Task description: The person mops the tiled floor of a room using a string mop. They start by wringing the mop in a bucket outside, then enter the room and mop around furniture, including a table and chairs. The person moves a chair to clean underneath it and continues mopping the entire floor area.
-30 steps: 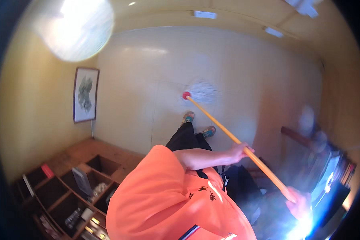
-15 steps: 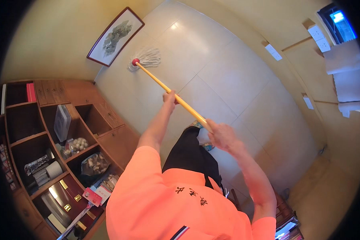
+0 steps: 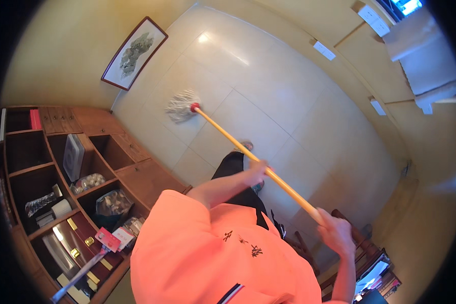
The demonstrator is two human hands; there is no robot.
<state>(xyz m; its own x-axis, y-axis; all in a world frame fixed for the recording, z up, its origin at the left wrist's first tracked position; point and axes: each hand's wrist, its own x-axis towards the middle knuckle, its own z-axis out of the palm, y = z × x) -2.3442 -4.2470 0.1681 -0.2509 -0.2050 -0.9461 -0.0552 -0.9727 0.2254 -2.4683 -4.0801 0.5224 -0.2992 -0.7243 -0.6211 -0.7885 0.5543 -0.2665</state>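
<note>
I hold a mop by its long yellow handle [image 3: 228,136], which slants from the floor ahead down toward my right side. Its white string head [image 3: 181,105] lies on the tiles, joined to the pole by a red socket. My left hand [image 3: 257,172] is wrapped round the middle of the pole. Near the pole's upper end, my right hand [image 3: 334,232] is closed round it. The strands trail to the left of the socket.
To my left stands a wooden shelf unit [image 3: 114,169] with jars, bags and boxes. A framed picture [image 3: 135,53] hangs on the wall ahead. White sockets [image 3: 324,50] line the right wall. Dark wooden furniture [image 3: 357,238] stands at lower right, beside pale floor tiles [image 3: 268,86].
Both hands have drawn the mop back and to the right. The mop head has slid nearer to me, and its strands now trail left instead of right.
</note>
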